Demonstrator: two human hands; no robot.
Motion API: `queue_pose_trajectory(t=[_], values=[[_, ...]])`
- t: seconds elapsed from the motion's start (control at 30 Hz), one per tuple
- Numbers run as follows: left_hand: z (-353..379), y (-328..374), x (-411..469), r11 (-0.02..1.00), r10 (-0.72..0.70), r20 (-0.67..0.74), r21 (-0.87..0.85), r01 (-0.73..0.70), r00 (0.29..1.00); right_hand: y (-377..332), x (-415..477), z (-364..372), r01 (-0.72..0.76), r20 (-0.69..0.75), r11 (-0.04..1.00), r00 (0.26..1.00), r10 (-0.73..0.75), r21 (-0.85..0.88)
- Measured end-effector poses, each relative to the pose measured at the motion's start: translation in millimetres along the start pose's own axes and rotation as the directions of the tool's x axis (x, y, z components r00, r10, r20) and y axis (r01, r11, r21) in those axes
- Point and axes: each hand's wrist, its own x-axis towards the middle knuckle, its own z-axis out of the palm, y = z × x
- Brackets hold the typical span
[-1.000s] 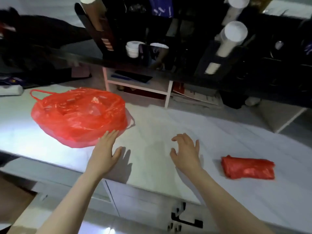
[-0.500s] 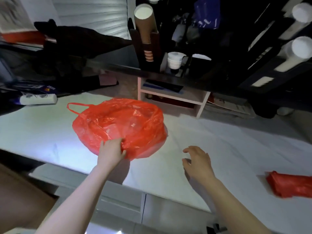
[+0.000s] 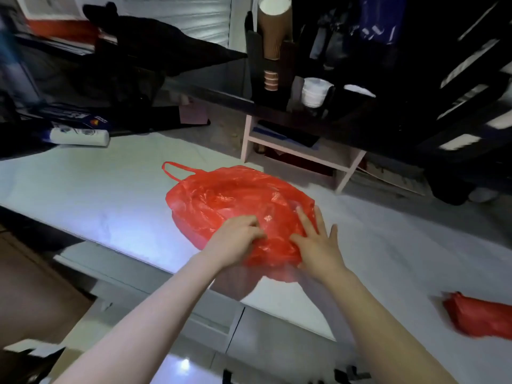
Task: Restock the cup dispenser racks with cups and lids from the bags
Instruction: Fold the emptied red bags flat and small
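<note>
a pale white stone-look counter [image 3: 105, 198] runs across a dim room, brightly lit near its front edge. at the back a black cup dispenser rack [image 3: 285, 87] holds a tall stack of brown paper cups [image 3: 273, 37] and a short stack of white lids [image 3: 314, 91], above a small pink shelf unit [image 3: 345, 173]. a white cylindrical bottle [image 3: 80, 136] lies far left. the big red crinkled plastic bag [image 3: 221, 198] sits mid-counter, between the person and the rack. the left hand [image 3: 235, 241] pinches its film with curled fingers; the right hand [image 3: 318, 245] lies flat on it, fingers straight. a smaller folded red plastic bag [image 3: 479, 318] rests well apart at right.
</note>
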Motion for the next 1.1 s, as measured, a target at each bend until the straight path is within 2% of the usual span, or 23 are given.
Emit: queue_pose_trajectory(t=[0.03, 0.1, 0.13, 0.17, 0.23, 0.27, 0.33, 0.37, 0.43, 0.47, 0.6, 0.67, 0.73, 0.83, 0.93, 1.0, 1.1], values=[[0, 0, 0, 0.998, -0.061, -0.158, 0.005, 0.063, 0.986, 0, 0, 2, -0.041, 0.014, 0.999, 0.999, 0.04, 0.035], [-5, -4, 2, 0.975, -0.218, -0.419, -0.051, 0.216, 0.882, 6, -4, 6, -0.143, -0.031, 0.957, 0.987, 0.156, 0.251], [-8, -8, 2, 0.96, -0.273, -0.479, -0.082, 0.268, 0.834, 7, -7, 4, -0.192, -0.059, 0.893, 0.97, 0.235, 0.407], [-11, -11, 3, 0.946, -0.318, -0.504, -0.119, 0.3, 0.803, 10, -9, 2, -0.222, -0.075, 0.786, 0.944, 0.321, 0.577], [-13, -15, 2, 0.9, -0.435, -0.522, -0.255, 0.352, 0.734, 12, -12, -3, -0.214, -0.034, 0.477, 0.888, 0.459, 0.852], [-11, -14, -1, 0.863, -0.505, -0.531, -0.333, 0.38, 0.681, 13, -12, -5, -0.19, -0.009, 0.346, 0.867, 0.498, 0.919], [-2, -8, -9, 0.786, -0.615, -0.513, -0.46, 0.414, 0.599, 16, -11, -9, -0.138, 0.006, 0.222, 0.861, 0.509, 0.965], [5, -5, -13, 0.753, -0.65, -0.468, -0.508, 0.419, 0.599, 16, -10, -11, -0.122, 0.029, 0.155, 0.867, 0.497, 0.98], [19, 0, -18, 0.682, -0.687, -0.322, -0.595, 0.426, 0.651, 16, -6, -15, -0.103, 0.089, 0.005, 0.883, 0.46, 0.995], [23, 2, -20, 0.642, -0.696, -0.238, -0.629, 0.439, 0.678, 15, -5, -17, -0.097, 0.103, -0.037, 0.886, 0.451, 0.995], [31, 12, -23, 0.475, -0.616, 0.093, -0.749, 0.463, 0.782, 6, 0, -21, -0.052, 0.081, -0.08, 0.906, 0.415, 0.995], [31, 20, -23, 0.388, -0.575, 0.155, -0.813, 0.435, 0.804, 1, 0, -21, -0.06, 0.089, -0.086, 0.915, 0.393, 0.994], [29, 24, -21, 0.369, -0.586, 0.129, -0.837, 0.404, 0.8, -4, 0, -19, -0.077, 0.102, -0.085, 0.928, 0.359, 0.993], [22, 19, -16, 0.513, -0.605, 0.041, -0.744, 0.428, 0.795, -8, 0, -16, -0.095, 0.114, -0.077, 0.941, 0.319, 0.993], [15, 14, -11, 0.646, -0.529, -0.021, -0.659, 0.386, 0.849, -11, -2, -16, -0.11, 0.14, -0.119, 0.948, 0.284, 0.987], [13, 13, -4, 0.68, -0.504, -0.006, -0.62, 0.392, 0.864, -13, -3, -15, -0.131, 0.165, -0.154, 0.957, 0.238, 0.979], [15, 15, 5, 0.695, -0.491, 0.047, -0.58, 0.424, 0.87, -13, -7, -13, -0.154, 0.183, -0.151, 0.963, 0.199, 0.976]])
